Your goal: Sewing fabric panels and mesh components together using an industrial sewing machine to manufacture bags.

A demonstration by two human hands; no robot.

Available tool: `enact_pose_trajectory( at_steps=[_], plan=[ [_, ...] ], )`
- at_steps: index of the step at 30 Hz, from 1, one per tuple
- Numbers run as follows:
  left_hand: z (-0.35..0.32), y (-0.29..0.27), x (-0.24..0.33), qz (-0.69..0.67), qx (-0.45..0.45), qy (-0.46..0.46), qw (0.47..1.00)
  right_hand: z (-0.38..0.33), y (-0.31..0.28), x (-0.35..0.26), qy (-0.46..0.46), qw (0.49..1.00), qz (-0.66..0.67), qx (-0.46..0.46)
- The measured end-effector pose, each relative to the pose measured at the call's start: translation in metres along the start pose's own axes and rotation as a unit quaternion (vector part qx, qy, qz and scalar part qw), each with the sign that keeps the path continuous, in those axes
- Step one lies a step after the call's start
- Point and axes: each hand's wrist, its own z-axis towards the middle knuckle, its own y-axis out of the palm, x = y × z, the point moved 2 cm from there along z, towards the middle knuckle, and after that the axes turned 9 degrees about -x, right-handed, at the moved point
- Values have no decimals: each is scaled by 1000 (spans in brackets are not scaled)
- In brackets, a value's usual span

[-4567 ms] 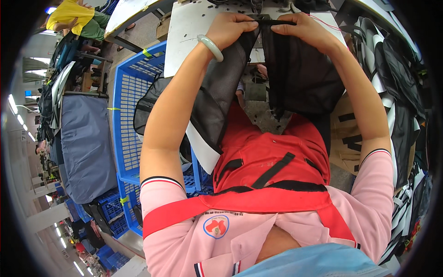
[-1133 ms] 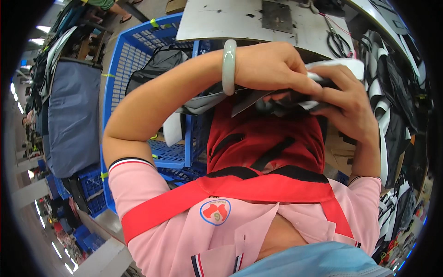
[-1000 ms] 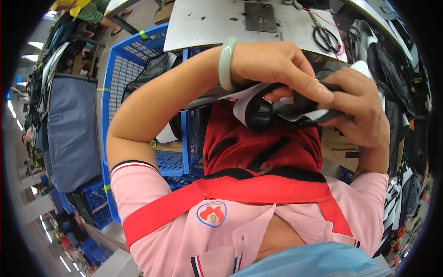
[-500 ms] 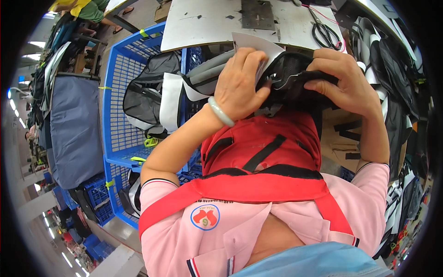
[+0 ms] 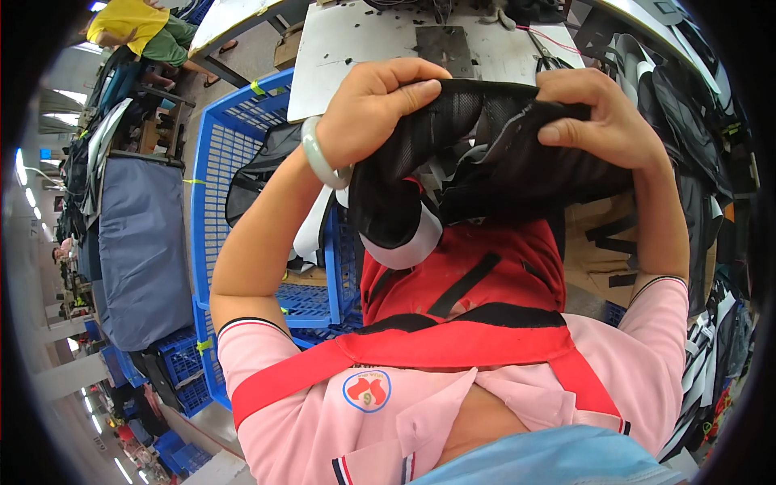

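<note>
a black mesh fabric piece [image 5: 558, 174] is held spread between the left hand [image 5: 356, 113] and the right hand [image 5: 602, 121], above a red apron [image 5: 509, 250].
its upper edge is clamped by the fingers of both hands. the sheer, net-like cloth is gathered in soft folds, with a pale strip exposed inside. its long axis is laid left to right, near the white surface [image 5: 364, 40]; its left end is turned down toward the lap, where a smooth, curved white flap [image 5: 408, 246] is shown.
</note>
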Motion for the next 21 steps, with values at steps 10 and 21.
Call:
enact_pose_trajectory(
  at_steps=[10, 21],
  plan=[
    [32, -26, -34, -182, -106, -157, 965, 26, 0, 57, 75, 991, 110, -32],
    [82, -58, -82, -193, 16, -121, 974, 54, -10, 120, 133, 986, 94, 44]
  ],
)
